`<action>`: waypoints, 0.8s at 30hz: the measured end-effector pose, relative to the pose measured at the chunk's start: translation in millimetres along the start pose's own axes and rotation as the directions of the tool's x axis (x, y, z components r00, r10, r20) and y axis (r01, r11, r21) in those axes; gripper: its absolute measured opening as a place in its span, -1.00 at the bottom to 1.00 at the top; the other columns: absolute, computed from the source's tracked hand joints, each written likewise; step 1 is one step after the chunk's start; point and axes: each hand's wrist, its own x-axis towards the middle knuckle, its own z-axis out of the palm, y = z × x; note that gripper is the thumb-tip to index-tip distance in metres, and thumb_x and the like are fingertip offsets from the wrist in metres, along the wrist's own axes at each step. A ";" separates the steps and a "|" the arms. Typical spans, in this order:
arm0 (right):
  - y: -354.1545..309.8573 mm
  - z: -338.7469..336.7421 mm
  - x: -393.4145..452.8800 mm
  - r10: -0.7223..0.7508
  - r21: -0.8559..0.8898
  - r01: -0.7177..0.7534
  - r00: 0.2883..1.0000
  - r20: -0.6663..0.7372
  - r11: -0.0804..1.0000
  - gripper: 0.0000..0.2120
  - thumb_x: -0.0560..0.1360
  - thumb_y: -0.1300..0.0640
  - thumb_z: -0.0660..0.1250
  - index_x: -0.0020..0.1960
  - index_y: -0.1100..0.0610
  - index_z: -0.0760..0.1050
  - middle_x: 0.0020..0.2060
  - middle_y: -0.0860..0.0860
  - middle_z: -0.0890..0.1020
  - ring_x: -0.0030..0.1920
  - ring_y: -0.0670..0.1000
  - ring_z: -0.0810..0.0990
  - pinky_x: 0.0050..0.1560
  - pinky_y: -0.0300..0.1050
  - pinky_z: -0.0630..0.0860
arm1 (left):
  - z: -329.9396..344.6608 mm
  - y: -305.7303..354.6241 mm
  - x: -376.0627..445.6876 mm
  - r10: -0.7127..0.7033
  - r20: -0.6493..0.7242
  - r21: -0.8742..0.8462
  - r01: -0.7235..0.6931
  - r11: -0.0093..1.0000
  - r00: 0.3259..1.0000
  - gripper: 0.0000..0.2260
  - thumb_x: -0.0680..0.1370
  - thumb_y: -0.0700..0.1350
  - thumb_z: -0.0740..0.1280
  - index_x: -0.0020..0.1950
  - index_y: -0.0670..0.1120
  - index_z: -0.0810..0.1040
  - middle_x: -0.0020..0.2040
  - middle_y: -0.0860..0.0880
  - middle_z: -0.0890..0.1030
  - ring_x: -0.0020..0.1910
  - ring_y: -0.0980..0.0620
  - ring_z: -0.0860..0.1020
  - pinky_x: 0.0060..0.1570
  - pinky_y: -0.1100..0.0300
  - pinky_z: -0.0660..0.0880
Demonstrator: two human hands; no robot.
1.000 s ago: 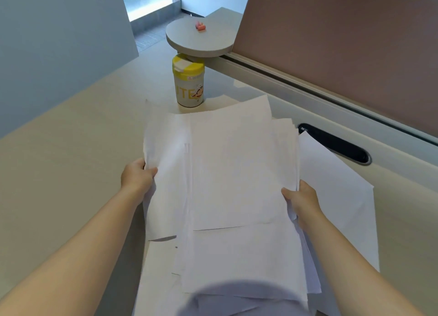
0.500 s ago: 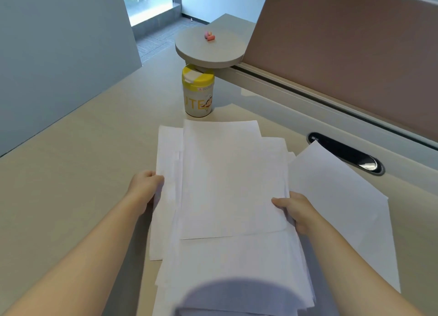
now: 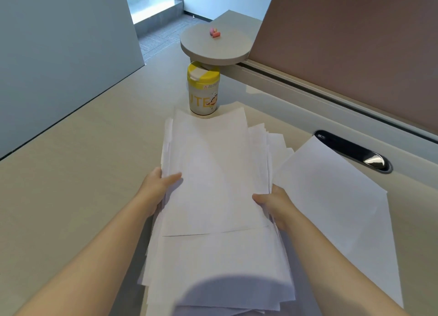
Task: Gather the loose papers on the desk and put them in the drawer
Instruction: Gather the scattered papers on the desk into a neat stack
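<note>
A stack of white papers [image 3: 213, 173] sits in the middle of the beige desk [image 3: 71, 173], its sheets roughly squared but offset at the edges. My left hand [image 3: 157, 185] grips the stack's left edge, thumb on top. My right hand [image 3: 272, 200] grips the right edge the same way. One loose white sheet [image 3: 336, 197] lies flat on the desk to the right of the stack, partly under my right forearm. No drawer is in view.
A yellow-lidded canister [image 3: 203, 89] stands just beyond the stack's far edge, under a round grey shelf [image 3: 214, 46] holding small pink bits. A black cable slot [image 3: 353, 151] lies at the right. A brown partition [image 3: 355, 43] and grey panel [image 3: 59, 55] bound the desk.
The papers between my hands have been squeezed into a narrower, tidier stack, and its far edge now reaches almost to the canister. Both hands have come closer together.
</note>
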 end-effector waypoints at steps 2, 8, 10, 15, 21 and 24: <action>-1.1 1.0 -3.8 -0.029 0.037 0.030 0.999 -0.028 0.999 -0.73 0.47 0.42 0.21 0.12 0.19 0.44 -0.17 0.06 0.58 -0.20 0.05 0.55 -0.28 -0.25 0.46 | -7.4 -1.5 -4.4 0.032 -0.005 -0.063 -0.032 0.998 0.999 -0.70 0.50 -0.34 0.27 0.22 -0.28 0.37 -0.09 -0.24 0.57 -0.22 -0.02 0.64 -0.01 0.08 0.49; -5.8 -17.7 -22.0 -0.068 0.205 0.069 0.998 -0.009 0.976 -0.75 0.48 0.39 0.23 0.12 0.19 0.43 -0.20 0.04 0.59 -0.21 0.02 0.58 -0.23 -0.15 0.57 | -15.3 5.1 -23.6 -0.090 0.258 -0.053 0.107 0.993 0.962 -0.83 0.48 -0.28 0.30 0.06 -0.21 0.50 -0.25 -0.07 0.71 -0.25 -0.01 0.69 -0.18 0.18 0.61; -4.6 -24.4 -30.2 -0.078 0.197 0.073 0.997 0.017 0.978 -0.74 0.48 0.39 0.23 0.13 0.21 0.44 -0.16 0.06 0.60 -0.15 0.08 0.58 -0.08 -0.09 0.54 | -4.7 7.3 -32.0 -0.090 0.280 0.102 0.064 0.993 0.956 -0.68 0.44 -0.26 0.37 0.18 -0.23 0.47 -0.09 -0.07 0.64 -0.06 -0.02 0.60 0.19 0.13 0.45; 13.8 -51.2 -54.5 -0.075 0.102 0.080 0.996 -0.047 0.992 -0.89 0.49 0.33 0.22 -0.08 0.18 0.49 -0.24 0.06 0.58 -0.21 0.05 0.56 -0.14 -0.15 0.50 | 25.7 1.4 -52.8 -0.006 0.210 0.151 -0.027 0.988 0.978 -0.75 0.49 -0.35 0.28 0.17 -0.28 0.44 -0.29 -0.07 0.46 -0.32 0.02 0.42 -0.14 0.19 0.42; 60.9 -107.3 -79.5 0.022 0.064 0.003 0.926 -0.378 0.998 -0.70 0.51 0.29 0.22 0.21 0.39 0.39 0.04 0.06 0.46 0.07 0.14 0.47 0.23 -0.05 0.40 | 30.8 -16.8 -71.2 0.078 0.058 0.175 -0.087 0.981 0.995 -0.84 0.47 -0.33 0.31 0.04 -0.24 0.44 -0.30 -0.08 0.46 -0.11 -0.06 0.43 -0.20 0.15 0.36; 88.4 -129.9 -93.1 0.090 -0.215 -0.230 0.853 -0.515 0.949 -0.81 0.44 0.20 0.30 0.04 0.21 0.46 0.14 0.20 0.38 0.14 0.23 0.42 -0.03 -0.14 0.32 | 38.2 -27.0 -84.2 0.146 -0.059 0.224 -0.129 0.966 0.988 -0.83 0.47 -0.33 0.32 0.05 -0.25 0.47 -0.29 -0.11 0.45 -0.07 -0.07 0.42 -0.15 0.15 0.33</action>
